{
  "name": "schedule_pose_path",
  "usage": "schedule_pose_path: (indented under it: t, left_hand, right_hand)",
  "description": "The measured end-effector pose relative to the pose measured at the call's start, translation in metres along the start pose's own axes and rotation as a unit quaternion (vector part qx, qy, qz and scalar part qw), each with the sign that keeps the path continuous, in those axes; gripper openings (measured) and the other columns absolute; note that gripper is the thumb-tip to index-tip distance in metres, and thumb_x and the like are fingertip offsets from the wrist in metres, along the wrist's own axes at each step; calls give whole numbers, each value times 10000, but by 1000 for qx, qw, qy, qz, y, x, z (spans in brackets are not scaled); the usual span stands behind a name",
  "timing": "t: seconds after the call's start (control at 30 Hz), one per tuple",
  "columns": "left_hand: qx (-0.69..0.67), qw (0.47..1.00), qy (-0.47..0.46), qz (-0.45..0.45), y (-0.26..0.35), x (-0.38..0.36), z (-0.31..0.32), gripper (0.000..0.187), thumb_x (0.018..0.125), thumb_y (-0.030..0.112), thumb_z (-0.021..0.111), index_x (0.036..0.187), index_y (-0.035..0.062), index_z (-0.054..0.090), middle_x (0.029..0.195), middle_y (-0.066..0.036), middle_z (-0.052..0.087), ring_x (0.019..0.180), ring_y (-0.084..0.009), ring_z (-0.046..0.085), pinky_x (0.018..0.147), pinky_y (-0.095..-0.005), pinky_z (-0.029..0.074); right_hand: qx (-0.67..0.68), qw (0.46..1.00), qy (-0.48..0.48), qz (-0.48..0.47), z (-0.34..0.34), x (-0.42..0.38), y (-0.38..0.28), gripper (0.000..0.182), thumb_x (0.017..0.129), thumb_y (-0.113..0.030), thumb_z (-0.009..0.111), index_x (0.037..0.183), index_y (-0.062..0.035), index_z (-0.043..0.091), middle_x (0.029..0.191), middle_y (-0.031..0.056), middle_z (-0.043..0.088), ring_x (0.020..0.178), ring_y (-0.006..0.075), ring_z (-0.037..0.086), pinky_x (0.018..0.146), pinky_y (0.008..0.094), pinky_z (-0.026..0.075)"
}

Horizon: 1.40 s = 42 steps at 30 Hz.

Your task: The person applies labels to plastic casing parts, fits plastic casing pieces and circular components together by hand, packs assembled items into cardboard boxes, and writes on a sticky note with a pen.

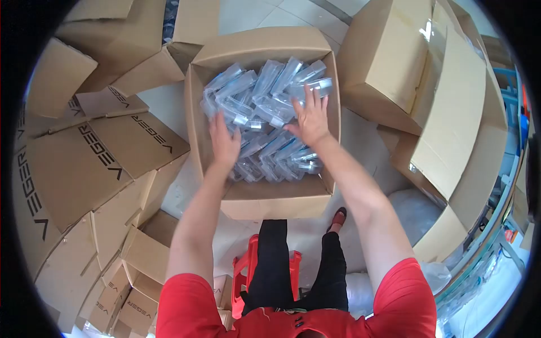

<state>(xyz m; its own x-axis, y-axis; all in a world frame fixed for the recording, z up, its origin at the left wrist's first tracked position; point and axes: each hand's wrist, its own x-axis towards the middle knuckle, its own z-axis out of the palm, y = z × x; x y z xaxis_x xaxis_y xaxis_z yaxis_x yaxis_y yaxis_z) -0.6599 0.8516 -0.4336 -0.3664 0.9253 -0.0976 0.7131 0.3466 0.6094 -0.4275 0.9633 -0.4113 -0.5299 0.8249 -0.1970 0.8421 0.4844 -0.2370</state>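
Note:
An open cardboard box (265, 198) stands on the floor in front of me, filled with several clear plastic packets (265, 90). My left hand (224, 143) reaches into the box and lies on the packets at its left side, fingers curled down among them. My right hand (310, 115) rests flat on the packets near the right wall, fingers spread. Whether either hand grips a packet is hidden by the hands themselves.
Flattened and folded cardboard boxes marked VEGER (101, 152) pile up on the left. Large closed cartons (389, 62) stand to the right. I sit on a red stool (248, 270). Clear plastic wrap (414, 208) lies on the floor at the right.

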Motion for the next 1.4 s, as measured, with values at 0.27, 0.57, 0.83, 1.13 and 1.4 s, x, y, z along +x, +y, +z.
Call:
schedule_pose_path:
  t: [0.27,0.57,0.83,1.13,1.4]
  left_hand:
    - [-56,958,-242,-145,67,-260,-9,587,823,79,582,1348,-46,349,1374,-274,374,1289,-415,354,1083,-427,300]
    - [181,837,-508,89,144,-416,7,344,776,219,618,1072,45,594,1172,-228,539,1140,-389,516,951,-499,442]
    - [24,851,-432,298,376,-459,13,277,826,154,548,1071,35,598,1038,-189,619,963,-365,594,850,-446,479]
    - [-153,695,-458,532,553,-528,83,251,815,19,520,1052,31,603,982,-176,634,924,-351,611,816,-427,491]
    - [-134,584,-513,615,692,-549,148,222,878,69,575,1081,-12,611,992,-155,632,923,-273,633,795,-349,504]
  right_hand:
    - [344,927,-71,128,25,-256,-66,445,814,-385,664,1079,-32,607,1120,194,580,1070,360,551,913,432,445]
    - [491,839,-63,223,-96,-517,-25,306,817,-223,689,1035,-19,621,968,153,665,889,256,664,771,345,524]
    - [467,770,259,348,-207,-713,72,237,872,-173,646,1044,-11,625,1020,121,651,906,199,627,784,298,487]
    - [183,763,381,489,-211,-842,93,359,771,-159,691,1088,-14,607,1228,196,546,1118,371,511,963,435,398]
    - [232,712,372,548,-213,-841,89,406,730,-138,702,1085,32,600,1241,174,534,1128,355,485,966,405,410]
